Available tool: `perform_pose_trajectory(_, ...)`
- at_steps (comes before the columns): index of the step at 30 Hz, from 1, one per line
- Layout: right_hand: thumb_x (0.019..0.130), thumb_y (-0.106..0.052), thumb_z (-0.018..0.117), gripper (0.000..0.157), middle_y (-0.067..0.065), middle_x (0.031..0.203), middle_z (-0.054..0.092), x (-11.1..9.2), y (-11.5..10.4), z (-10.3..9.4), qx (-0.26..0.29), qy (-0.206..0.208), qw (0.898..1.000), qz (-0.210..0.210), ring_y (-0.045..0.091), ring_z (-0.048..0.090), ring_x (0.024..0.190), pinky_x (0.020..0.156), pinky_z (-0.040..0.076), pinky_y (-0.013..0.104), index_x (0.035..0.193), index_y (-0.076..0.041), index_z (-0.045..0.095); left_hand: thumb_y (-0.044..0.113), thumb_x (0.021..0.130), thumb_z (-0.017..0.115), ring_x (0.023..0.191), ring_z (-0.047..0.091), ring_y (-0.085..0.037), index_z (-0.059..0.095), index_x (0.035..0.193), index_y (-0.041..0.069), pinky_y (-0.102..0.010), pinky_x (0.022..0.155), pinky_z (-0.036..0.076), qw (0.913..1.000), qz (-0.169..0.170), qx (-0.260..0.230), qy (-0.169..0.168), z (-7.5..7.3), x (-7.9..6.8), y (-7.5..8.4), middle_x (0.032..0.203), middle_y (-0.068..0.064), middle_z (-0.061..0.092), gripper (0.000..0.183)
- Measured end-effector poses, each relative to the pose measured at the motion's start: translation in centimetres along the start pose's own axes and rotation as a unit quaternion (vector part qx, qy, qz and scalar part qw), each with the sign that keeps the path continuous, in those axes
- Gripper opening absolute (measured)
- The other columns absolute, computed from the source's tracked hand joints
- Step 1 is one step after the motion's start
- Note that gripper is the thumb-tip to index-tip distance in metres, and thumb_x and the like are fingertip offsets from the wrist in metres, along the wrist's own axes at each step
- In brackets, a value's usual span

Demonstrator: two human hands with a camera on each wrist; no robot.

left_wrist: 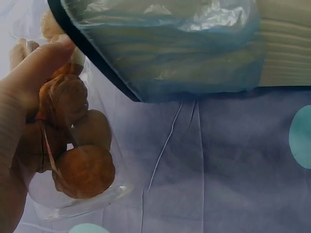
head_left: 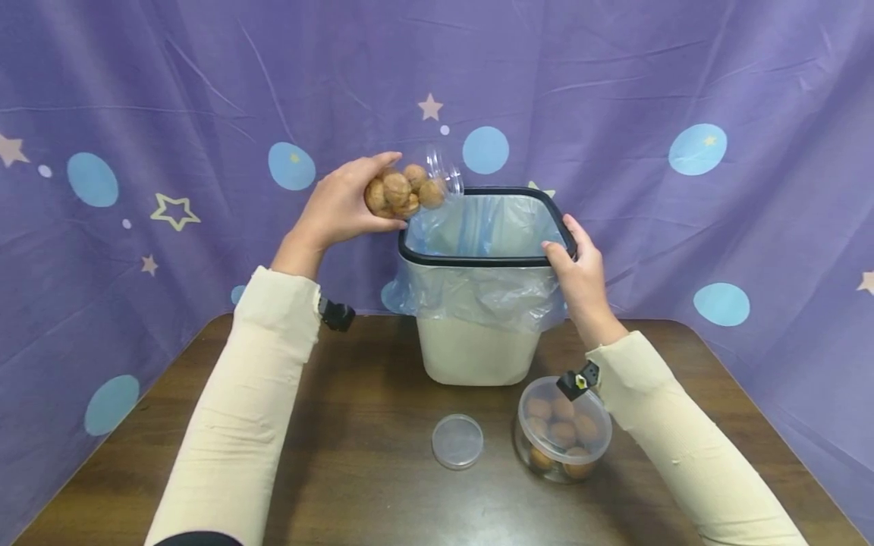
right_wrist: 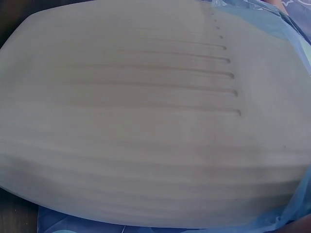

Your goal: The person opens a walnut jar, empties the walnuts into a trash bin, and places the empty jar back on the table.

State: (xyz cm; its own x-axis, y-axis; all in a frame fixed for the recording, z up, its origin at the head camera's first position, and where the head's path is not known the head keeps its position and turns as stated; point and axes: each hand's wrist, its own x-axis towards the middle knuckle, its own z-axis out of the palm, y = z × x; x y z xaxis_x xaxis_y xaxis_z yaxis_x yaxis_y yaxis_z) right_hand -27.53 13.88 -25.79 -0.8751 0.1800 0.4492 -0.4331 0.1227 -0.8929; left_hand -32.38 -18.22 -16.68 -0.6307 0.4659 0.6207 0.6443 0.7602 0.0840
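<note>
My left hand (head_left: 344,197) grips a clear plastic jar (head_left: 451,176) lying on its side, its mouth toward a trash bin (head_left: 478,355). Several walnuts (head_left: 396,189) are inside the jar. In the left wrist view, the thumb lies across the jar beside the bin's dark rim, and walnuts (left_wrist: 83,171) show through its wall. The white bin is lined with a translucent bluish bag (head_left: 478,299) folded over its black rim (head_left: 478,262). My right hand (head_left: 580,269) holds that rim at the right side, thumb on the inner edge. Mostly the bin's ribbed wall (right_wrist: 146,121) fills the right wrist view.
A round clear lid (head_left: 457,441) lies flat on the brown wooden table (head_left: 355,455). Right of it, under my right forearm, stands a lidded clear tub (head_left: 563,432) with several brown walnuts in it. A purple patterned curtain (head_left: 546,76) hangs behind the table.
</note>
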Motion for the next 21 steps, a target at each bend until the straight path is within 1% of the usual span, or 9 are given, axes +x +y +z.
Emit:
perform_pose_trajectory(8, 0.085, -0.018, 0.056, 0.065, 0.013, 0.145, 0.040, -0.20, -0.12, 0.04, 0.008, -0.003, 1.000, -0.005, 0.022, 0.041, 0.128, 0.108, 0.032, 0.027, 0.144, -0.002, 0.035, 0.039, 0.062, 0.086, 0.120, 0.049, -0.031, 0.043, 0.141, 0.018, -0.050, 0.097, 0.041, 0.9993, 0.017, 0.029, 0.012, 0.50, 0.35, 0.08, 0.134, -0.009, 0.054, 0.092)
perform_pose_trajectory(16, 0.085, -0.018, 0.056, 0.064, 0.012, 0.146, 0.039, -0.35, -0.28, 0.08, 0.007, -0.004, 1.000, -0.002, 0.020, 0.039, 0.129, 0.109, 0.031, 0.027, 0.144, -0.003, 0.035, 0.036, 0.061, 0.087, 0.119, 0.050, -0.032, 0.046, 0.139, 0.016, -0.047, 0.100, 0.038, 0.9983, 0.034, 0.040, 0.028, 0.77, 0.74, -0.13, 0.132, -0.012, 0.054, 0.091)
perform_pose_trajectory(21, 0.085, -0.019, 0.056, 0.064, 0.012, 0.146, 0.039, -0.34, -0.23, 0.06, 0.004, -0.001, 1.000, -0.002, 0.021, 0.039, 0.130, 0.109, 0.031, 0.027, 0.144, -0.004, 0.036, 0.034, 0.061, 0.088, 0.119, 0.049, -0.034, 0.045, 0.139, 0.018, -0.048, 0.102, 0.036, 0.9972, 0.036, 0.057, 0.032, 0.81, 1.00, -0.13, 0.132, -0.012, 0.053, 0.090)
